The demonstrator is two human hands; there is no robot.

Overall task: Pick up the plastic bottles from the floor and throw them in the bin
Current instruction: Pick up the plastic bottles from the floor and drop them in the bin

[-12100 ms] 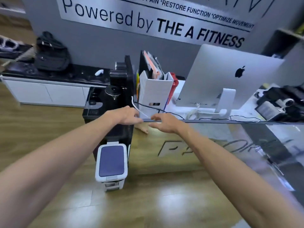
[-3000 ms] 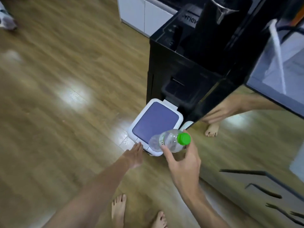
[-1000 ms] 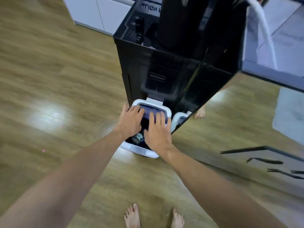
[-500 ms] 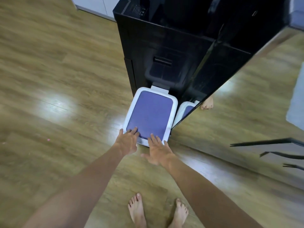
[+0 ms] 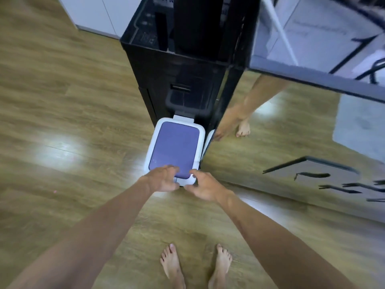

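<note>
The bin is white with a purple lid, and the lid is down. It stands on the wooden floor against a black cabinet. My left hand lies over the lid's near edge, its fingers loosely curled on the purple top. My right hand hovers at the bin's front right corner with its fingers loosely curled, and it holds nothing. No plastic bottle is in view.
A tall black cabinet stands right behind the bin. A mirrored counter front runs along the right and reflects legs and floor. White cupboards sit at the far left. My bare feet stand on the wooden floor.
A second ago the lid was up, with both hands at the opening and a bottle inside. The lid is now down, and both hands have slid back to its front edge.
</note>
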